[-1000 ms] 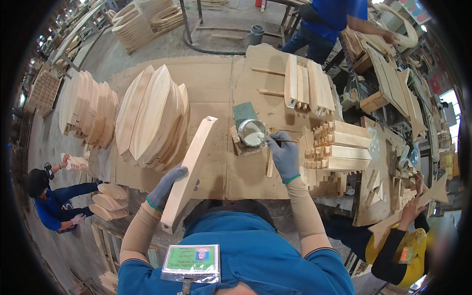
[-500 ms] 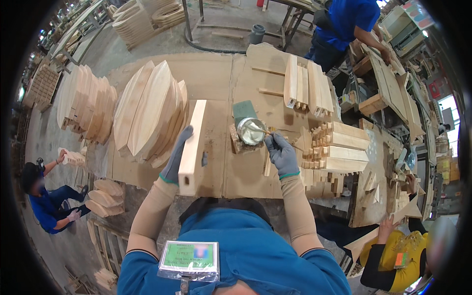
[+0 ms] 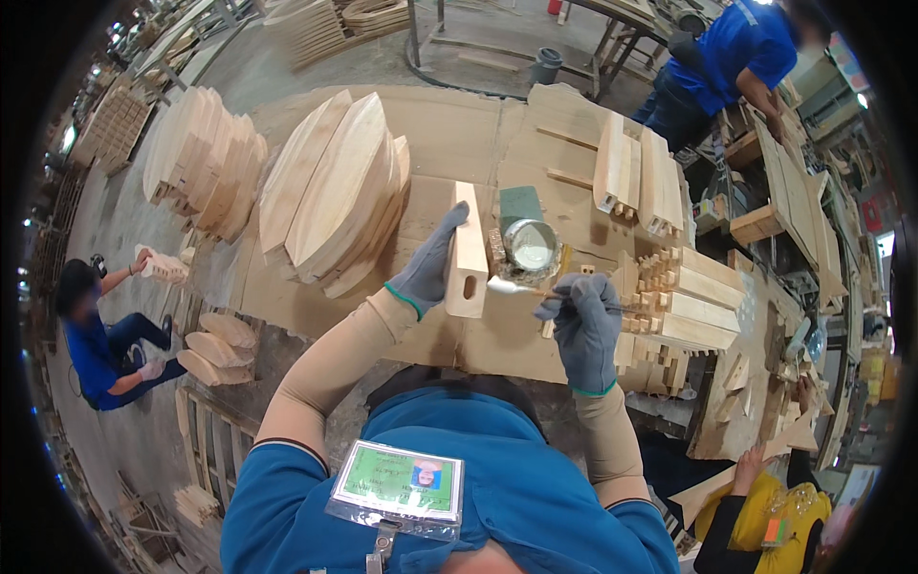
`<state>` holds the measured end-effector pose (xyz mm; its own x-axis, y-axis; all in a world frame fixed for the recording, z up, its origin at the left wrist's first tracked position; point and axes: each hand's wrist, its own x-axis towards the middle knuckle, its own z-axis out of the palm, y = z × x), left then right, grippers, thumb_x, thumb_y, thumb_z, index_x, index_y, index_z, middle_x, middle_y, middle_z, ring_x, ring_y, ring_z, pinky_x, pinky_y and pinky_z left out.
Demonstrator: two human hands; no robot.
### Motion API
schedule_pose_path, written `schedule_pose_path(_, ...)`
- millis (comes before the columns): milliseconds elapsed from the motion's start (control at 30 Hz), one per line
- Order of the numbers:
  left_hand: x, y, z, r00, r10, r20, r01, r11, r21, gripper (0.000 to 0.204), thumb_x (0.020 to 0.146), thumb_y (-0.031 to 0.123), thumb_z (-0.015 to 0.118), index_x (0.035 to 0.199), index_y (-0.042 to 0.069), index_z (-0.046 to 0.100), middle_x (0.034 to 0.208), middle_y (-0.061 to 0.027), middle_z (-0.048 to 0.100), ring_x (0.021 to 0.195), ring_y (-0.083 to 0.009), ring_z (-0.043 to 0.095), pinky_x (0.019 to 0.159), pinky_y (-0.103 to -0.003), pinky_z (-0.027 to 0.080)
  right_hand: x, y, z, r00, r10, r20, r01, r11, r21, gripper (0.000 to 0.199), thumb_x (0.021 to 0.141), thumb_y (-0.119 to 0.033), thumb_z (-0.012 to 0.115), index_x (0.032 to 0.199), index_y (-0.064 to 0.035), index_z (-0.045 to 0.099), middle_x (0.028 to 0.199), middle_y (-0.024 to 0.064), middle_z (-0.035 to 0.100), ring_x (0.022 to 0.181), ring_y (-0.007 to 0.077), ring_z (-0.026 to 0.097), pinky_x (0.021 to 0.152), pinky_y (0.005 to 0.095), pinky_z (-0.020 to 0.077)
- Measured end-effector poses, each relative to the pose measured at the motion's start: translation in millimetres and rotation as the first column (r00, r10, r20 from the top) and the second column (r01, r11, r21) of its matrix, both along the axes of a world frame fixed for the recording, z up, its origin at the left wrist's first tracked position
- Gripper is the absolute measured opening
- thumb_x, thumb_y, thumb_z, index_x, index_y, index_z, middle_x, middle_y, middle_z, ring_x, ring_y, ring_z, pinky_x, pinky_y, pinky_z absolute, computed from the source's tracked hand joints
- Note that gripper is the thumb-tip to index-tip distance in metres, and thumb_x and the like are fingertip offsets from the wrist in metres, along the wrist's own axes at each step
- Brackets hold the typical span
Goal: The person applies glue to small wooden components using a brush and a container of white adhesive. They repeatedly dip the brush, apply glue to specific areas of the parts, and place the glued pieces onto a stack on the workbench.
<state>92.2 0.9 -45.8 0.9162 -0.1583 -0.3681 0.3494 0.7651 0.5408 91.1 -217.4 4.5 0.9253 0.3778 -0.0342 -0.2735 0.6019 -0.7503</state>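
Observation:
My left hand (image 3: 432,268), in a grey glove, is closed around a pale wooden bar (image 3: 469,251). The bar's near end shows an oblong slot. In my right hand (image 3: 587,325), also gloved, is a thin stick (image 3: 535,292); its tip is coated with white paste (image 3: 507,285) and lies just right of the slotted end. Behind the stick stands a round can (image 3: 532,245) of the same white paste, its rim smeared. A green block-like piece (image 3: 519,202) sits against the can's far side.
Cardboard (image 3: 449,153) covers the table. Curved wooden panels (image 3: 335,191) are stacked on the left. Slats (image 3: 617,170) lie at the far right, tenoned bars (image 3: 703,301) nearer. Co-workers in blue (image 3: 732,62) and yellow (image 3: 765,517) are on the right, another (image 3: 91,335) at left.
The stick has come out of the can toward me, white paste on its tip. My left hand has brought the bar rightward, closer to the can. The whole view has shifted somewhat.

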Motion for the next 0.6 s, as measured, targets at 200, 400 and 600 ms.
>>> schedule_pose_path(200, -0.8, 4.0, -13.7, 0.998, -0.05, 0.047, 0.051, 0.999, -0.007, 0.061, 0.095, 0.052, 0.047, 0.134, 0.005, 0.042, 0.117, -0.011, 0.058, 0.104, -0.0187, 0.061, 0.09, -0.033, 0.053, -16.6, 9.5, -3.6, 0.991, 0.134, -0.024, -0.133, 0.991, 0.014, 0.012, 0.092, -0.001, 0.052, 0.081, -0.0019, 0.052, 0.087, 0.0137, 0.062, 0.07, 0.0199, 0.065, 0.067, 0.0351, 0.0589)
schedule_pose_path(400, -8.5, 0.7, -4.1, 0.998, -0.032, 0.051, 0.033, 0.999, -0.016, 0.061, 0.094, 0.052, 0.047, 0.134, 0.006, 0.042, 0.117, -0.0105, 0.058, 0.1, -0.0172, 0.063, 0.087, -0.033, 0.054, -10.7, 12.7, 0.7, 0.995, 0.088, -0.038, -0.091, 0.993, -0.071, 0.008, 0.087, 0.004, 0.055, 0.083, -0.0018, 0.052, 0.094, 0.014, 0.061, 0.077, 0.0209, 0.066, 0.076, 0.0354, 0.0591)
schedule_pose_path(600, -11.5, 6.7, -3.9, 0.998, -0.051, 0.044, 0.046, 0.993, 0.11, 0.06, 0.094, 0.052, 0.048, 0.133, 0.007, 0.043, 0.112, -0.0081, 0.06, 0.095, -0.014, 0.064, 0.079, -0.029, 0.056, -22.7, 5.4, -5.0, 0.975, 0.191, 0.116, -0.182, 0.98, -0.084, 0.015, 0.079, 0.012, 0.056, 0.084, -0.0016, 0.052, 0.095, 0.0155, 0.061, 0.087, 0.0237, 0.065, 0.084, 0.0377, 0.0566)
